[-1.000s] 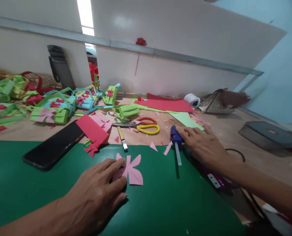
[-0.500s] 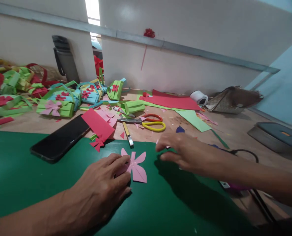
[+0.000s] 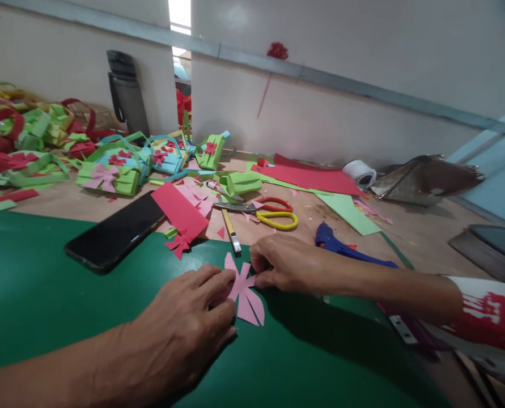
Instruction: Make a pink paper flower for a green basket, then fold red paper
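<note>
A pink paper flower [image 3: 249,303] with cut petals lies on the green mat [image 3: 120,306]. My left hand [image 3: 188,323] is closed on its left side, fingers bent over a petal. From the right, my right hand [image 3: 286,263] pinches the upper right petal between thumb and fingers, and that petal's tip is hidden. Just beyond the hands lies a yellow box cutter [image 3: 230,232]. Scissors [image 3: 276,220] with red and yellow handles rest behind it. To the left of the flower are a red paper strip [image 3: 182,209] and a small red paper flower [image 3: 179,245].
A black phone [image 3: 116,235] lies at the mat's left edge. Beyond my right forearm is a blue glue gun [image 3: 341,245]. Small paper bags [image 3: 124,181] crowd the back left, near a dark bottle [image 3: 128,96]. A handbag [image 3: 426,181] stands back right.
My right hand has moved left and down onto the flower and now pinches a petal. My left hand keeps its hold. The view has shifted, showing more of the glue gun.
</note>
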A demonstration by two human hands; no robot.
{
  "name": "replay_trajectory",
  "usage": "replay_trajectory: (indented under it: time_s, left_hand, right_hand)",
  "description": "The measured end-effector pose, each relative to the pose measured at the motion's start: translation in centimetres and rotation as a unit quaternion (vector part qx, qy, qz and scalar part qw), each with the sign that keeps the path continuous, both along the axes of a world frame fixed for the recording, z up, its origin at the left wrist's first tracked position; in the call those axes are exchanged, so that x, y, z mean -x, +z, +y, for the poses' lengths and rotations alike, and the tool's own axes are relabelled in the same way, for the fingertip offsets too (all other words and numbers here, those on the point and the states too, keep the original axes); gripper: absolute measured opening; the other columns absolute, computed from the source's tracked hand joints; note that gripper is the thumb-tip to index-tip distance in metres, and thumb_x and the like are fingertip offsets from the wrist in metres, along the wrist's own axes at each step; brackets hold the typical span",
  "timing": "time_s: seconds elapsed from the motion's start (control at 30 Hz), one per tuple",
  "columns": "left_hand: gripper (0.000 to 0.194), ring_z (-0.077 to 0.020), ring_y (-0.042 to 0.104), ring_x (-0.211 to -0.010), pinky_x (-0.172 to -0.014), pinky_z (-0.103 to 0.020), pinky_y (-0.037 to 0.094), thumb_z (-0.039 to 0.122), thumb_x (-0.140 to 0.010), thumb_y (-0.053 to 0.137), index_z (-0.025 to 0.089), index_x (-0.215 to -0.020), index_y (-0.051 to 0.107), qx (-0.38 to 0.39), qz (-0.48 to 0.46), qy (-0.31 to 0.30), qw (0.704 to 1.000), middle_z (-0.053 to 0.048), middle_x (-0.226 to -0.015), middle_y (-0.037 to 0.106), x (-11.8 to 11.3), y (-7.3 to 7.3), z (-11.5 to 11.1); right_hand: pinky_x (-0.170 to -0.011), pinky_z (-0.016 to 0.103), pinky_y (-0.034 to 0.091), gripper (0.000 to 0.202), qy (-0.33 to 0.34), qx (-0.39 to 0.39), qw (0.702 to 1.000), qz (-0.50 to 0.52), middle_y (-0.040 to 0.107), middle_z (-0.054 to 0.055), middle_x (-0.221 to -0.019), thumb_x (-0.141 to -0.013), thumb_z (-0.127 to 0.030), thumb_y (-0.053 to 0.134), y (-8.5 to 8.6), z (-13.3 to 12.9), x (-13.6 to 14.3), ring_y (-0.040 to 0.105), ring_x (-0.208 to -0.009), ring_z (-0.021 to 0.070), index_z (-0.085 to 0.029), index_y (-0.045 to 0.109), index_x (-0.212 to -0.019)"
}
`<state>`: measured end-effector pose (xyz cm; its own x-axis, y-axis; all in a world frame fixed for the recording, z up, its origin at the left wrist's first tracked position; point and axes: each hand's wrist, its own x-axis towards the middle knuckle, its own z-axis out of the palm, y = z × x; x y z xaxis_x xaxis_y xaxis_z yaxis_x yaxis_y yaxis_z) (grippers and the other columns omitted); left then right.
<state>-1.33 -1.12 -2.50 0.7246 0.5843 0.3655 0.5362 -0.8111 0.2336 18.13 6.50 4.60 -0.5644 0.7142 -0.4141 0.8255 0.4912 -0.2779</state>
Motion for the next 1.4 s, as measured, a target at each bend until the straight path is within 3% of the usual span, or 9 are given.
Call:
replay_trajectory:
  time_s: [0.13, 0.27, 0.43, 0.57, 0.73, 0.93, 1.07, 1.23, 1.4]
  left_hand:
    - [0.016, -0.0286, 0.054, -0.096, -0.072, -0.043, 0.050, 0.022, -0.092, 0.044, 0.017, -0.089, 0.058, -0.008, 0.000, 0.001, 1.000, -0.014, -0.111, 0.059, 0.0, -0.1, 0.1]
    - [0.017, -0.0252, 0.055, -0.096, -0.076, -0.039, 0.050, 0.021, -0.092, 0.044, 0.017, -0.087, 0.060, -0.009, -0.008, -0.001, 1.000, -0.013, -0.106, 0.060, 0.0, -0.1, 0.1]
    - [0.016, -0.0233, 0.055, -0.095, -0.080, -0.037, 0.050, 0.021, -0.092, 0.045, 0.018, -0.087, 0.060, 0.002, -0.015, -0.002, 1.000, -0.011, -0.100, 0.061, 0.0, 0.1, 0.1]
    - [0.014, -0.0228, 0.055, -0.093, -0.079, -0.037, 0.050, 0.021, -0.091, 0.047, 0.018, -0.086, 0.059, 0.007, -0.022, -0.003, 1.000, -0.011, -0.098, 0.060, 0.0, 0.1, 0.2]
    - [0.013, -0.0235, 0.055, -0.095, -0.077, -0.036, 0.049, 0.019, -0.091, 0.047, 0.018, -0.086, 0.059, -0.009, -0.021, -0.005, 1.000, -0.011, -0.101, 0.060, 0.0, 0.1, 0.2]
    - [0.012, -0.0224, 0.054, -0.095, -0.079, -0.035, 0.049, 0.020, -0.092, 0.046, 0.019, -0.091, 0.058, 0.000, -0.019, -0.007, 1.000, -0.010, -0.103, 0.060, -0.1, 0.1, 0.3]
    - [0.012, -0.0227, 0.054, -0.094, -0.078, -0.035, 0.049, 0.020, -0.091, 0.046, 0.019, -0.089, 0.058, 0.007, -0.022, -0.006, 1.000, -0.010, -0.101, 0.061, -0.1, 0.1, 0.3]
    - [0.013, -0.0248, 0.054, -0.096, -0.076, -0.038, 0.049, 0.020, -0.091, 0.046, 0.018, -0.087, 0.059, -0.006, -0.009, 0.006, 1.000, -0.012, -0.107, 0.061, -0.1, -0.1, 0.2]
    - [0.014, -0.0247, 0.055, -0.097, -0.077, -0.037, 0.049, 0.020, -0.091, 0.046, 0.018, -0.087, 0.060, -0.014, -0.010, 0.003, 1.000, -0.012, -0.105, 0.061, 0.0, 0.0, 0.2]
  right_hand:
    - [-0.051, 0.021, 0.036, 0.021, -0.044, 0.109, 0.990, 0.074, 0.059, -0.002, -0.069, -0.079, -0.029, 0.063, 0.0, 0.5, -0.5, 0.053, -0.061, 0.0118, -0.016, 0.061, -0.095]
    - [-0.063, 0.023, 0.046, 0.014, -0.143, 0.291, 0.921, 0.215, 0.058, -0.003, -0.067, -0.089, -0.018, 0.045, -0.2, 0.9, -1.3, 0.058, -0.061, 0.0097, -0.015, 0.058, -0.093]
    - [-0.064, 0.022, 0.046, 0.017, -0.093, 0.390, 0.883, 0.245, 0.064, -0.002, -0.068, -0.085, -0.014, 0.051, -0.8, 1.4, -2.1, 0.062, -0.063, 0.0090, -0.014, 0.062, -0.097]
    - [-0.062, 0.024, 0.049, 0.021, -0.073, 0.450, 0.850, 0.264, 0.067, 0.000, -0.072, -0.085, -0.029, 0.058, -1.1, 1.9, -2.1, 0.064, -0.061, 0.0107, -0.014, 0.062, -0.099]
    - [-0.063, 0.023, 0.047, 0.031, -0.051, 0.456, 0.850, 0.259, 0.067, 0.003, -0.075, -0.091, -0.043, 0.052, -0.6, 2.3, -2.4, 0.063, -0.063, 0.0108, -0.013, 0.059, -0.095]
    - [-0.067, 0.026, 0.045, 0.018, 0.017, 0.478, 0.851, 0.216, 0.066, 0.007, -0.090, -0.088, -0.015, 0.048, 0.0, 2.4, -2.4, 0.065, -0.075, 0.0136, -0.012, 0.055, -0.103]
    - [-0.067, 0.025, 0.044, 0.021, 0.028, 0.497, 0.843, 0.204, 0.066, 0.008, -0.091, -0.082, -0.011, 0.049, 0.0, 2.7, -2.2, 0.066, -0.075, 0.0137, -0.012, 0.054, -0.103]
    - [-0.069, 0.025, 0.046, 0.017, -0.011, 0.516, 0.829, 0.215, 0.067, 0.005, -0.088, -0.080, -0.012, 0.056, -0.9, 3.2, -2.5, 0.066, -0.073, 0.0120, -0.013, 0.057, -0.097]
    - [-0.061, 0.021, 0.048, 0.014, -0.071, 0.501, 0.830, 0.236, 0.069, 0.002, -0.080, -0.076, -0.023, 0.066, -1.9, 3.3, -2.6, 0.066, -0.064, 0.0098, -0.013, 0.061, -0.084]
